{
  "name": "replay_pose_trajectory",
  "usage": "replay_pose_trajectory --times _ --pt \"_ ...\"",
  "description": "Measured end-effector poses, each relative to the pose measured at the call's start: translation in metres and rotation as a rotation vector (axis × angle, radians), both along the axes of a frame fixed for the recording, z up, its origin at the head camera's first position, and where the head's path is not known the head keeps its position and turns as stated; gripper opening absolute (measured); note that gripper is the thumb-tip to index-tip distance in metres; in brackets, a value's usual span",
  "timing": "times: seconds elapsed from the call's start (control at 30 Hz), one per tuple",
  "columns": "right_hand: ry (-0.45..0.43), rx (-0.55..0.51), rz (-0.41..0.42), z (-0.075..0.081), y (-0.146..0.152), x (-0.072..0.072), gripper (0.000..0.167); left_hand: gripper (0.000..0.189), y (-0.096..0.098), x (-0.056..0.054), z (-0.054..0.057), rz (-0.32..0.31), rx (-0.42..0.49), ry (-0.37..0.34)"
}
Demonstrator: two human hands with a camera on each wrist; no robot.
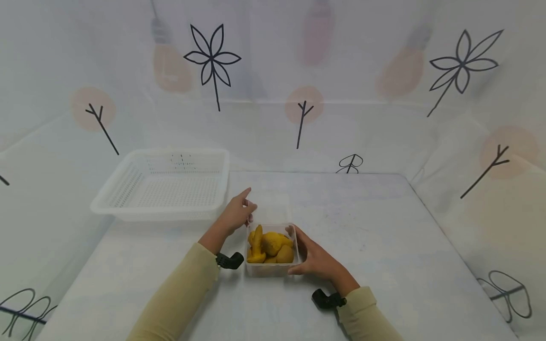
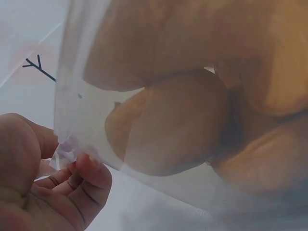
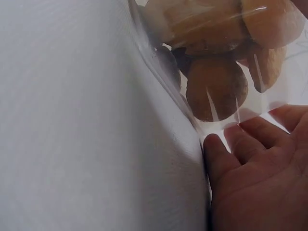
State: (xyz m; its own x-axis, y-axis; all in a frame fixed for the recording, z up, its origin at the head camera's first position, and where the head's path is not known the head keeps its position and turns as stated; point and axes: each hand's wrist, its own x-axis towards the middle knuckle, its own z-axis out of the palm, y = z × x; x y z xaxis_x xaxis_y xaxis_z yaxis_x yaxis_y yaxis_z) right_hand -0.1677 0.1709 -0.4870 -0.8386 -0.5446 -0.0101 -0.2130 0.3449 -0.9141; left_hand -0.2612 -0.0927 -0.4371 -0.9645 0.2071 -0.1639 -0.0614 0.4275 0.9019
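A clear plastic container stands on the white table, filled with several yellow to orange-brown pieces that look like fruits or vegetables. One has a long neck; others are round. A faint clear flap, apparently its lid, lies behind it. My left hand is at the container's far left corner, index finger stretched forward; in the left wrist view its other fingers curl about a small clear plastic edge. With thumb at the near side and fingers farther back, my right hand grips the right side.
A white perforated plastic basket sits at the back left of the table, left of the container. Patterned white sheeting rises behind the table and along both sides.
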Motion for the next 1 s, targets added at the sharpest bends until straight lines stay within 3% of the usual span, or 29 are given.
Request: replay_pose_trajectory --times 0.33,0.6,1.0 --pt "0.045 0.005 0.007 -0.003 0.001 -0.004 0.11 0.073 -0.001 0.005 0.005 0.017 -0.06 0.016" --pt "0.064 0.025 -0.002 -0.003 0.001 -0.004 0.11 0.078 0.001 0.015 0.014 0.01 -0.197 0.146" --pt "0.051 0.009 0.009 -0.005 0.003 -0.006 0.108 0.068 -0.001 0.044 0.032 0.009 -0.329 0.348"
